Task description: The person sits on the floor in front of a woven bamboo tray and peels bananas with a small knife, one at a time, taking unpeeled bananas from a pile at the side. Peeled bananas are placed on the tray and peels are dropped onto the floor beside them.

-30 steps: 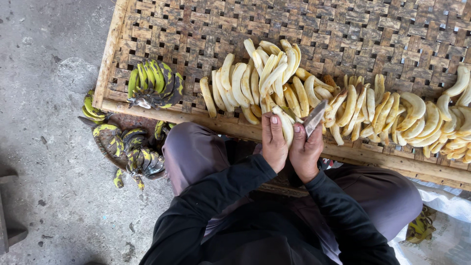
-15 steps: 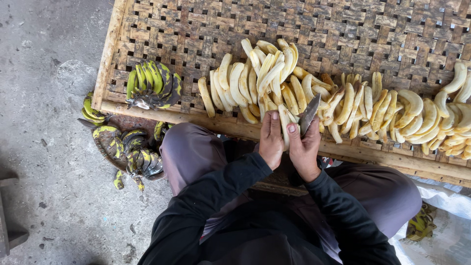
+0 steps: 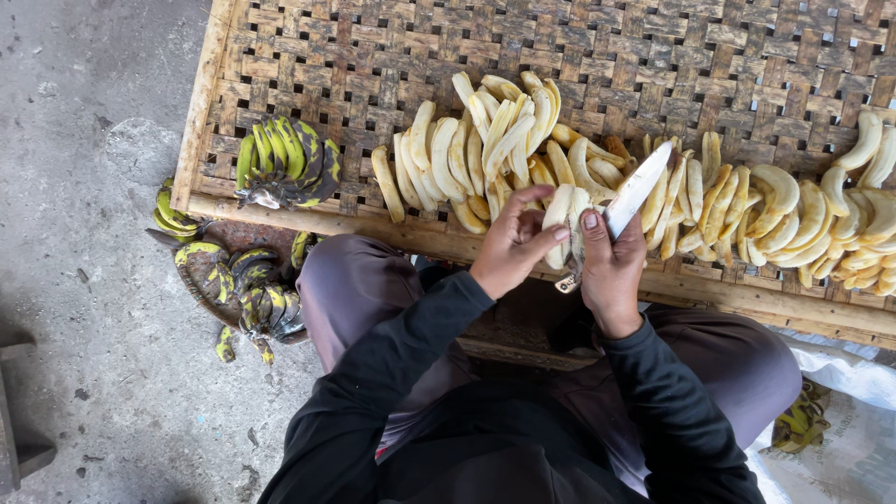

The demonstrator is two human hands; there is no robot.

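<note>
On the grey concrete floor (image 3: 84, 308) at the left, a heap of unpeeled green-and-black bananas (image 3: 245, 291) lies just off the near-left corner of the woven bamboo drying rack (image 3: 597, 65). On the rack itself, near its left edge, sits 1 bunch of green bananas with blackened skins (image 3: 285, 173).

Further right, along the rack's near edge, a row of pale yellow peeled bananas (image 3: 485, 154) fans out, touching and overlapping, and runs on toward the right edge.

At the centre, the seated person in black sleeves holds 1 peeled banana (image 3: 565, 224) upright over the rack's wooden near rail (image 3: 747, 303). The left hand (image 3: 511, 245) is closed around its lower part, thumb and forefinger pinching it. The right hand (image 3: 611, 271) is clamped on a steel-bladed knife (image 3: 635, 191), whose blade points up and to the right, its edge resting beside the fruit.

Since 1 second ago the blade has swung from low and nearly level beside the hands to steeply raised, and the fruit has lifted with it; both hands have climbed slightly above the rail. That suggests, as a judgement, that a cutting or scraping stroke along the banana is under way.

At the far right, a white sack (image 3: 840, 448) lies on the floor with yellow-green peel (image 3: 803, 420) on it.
</note>
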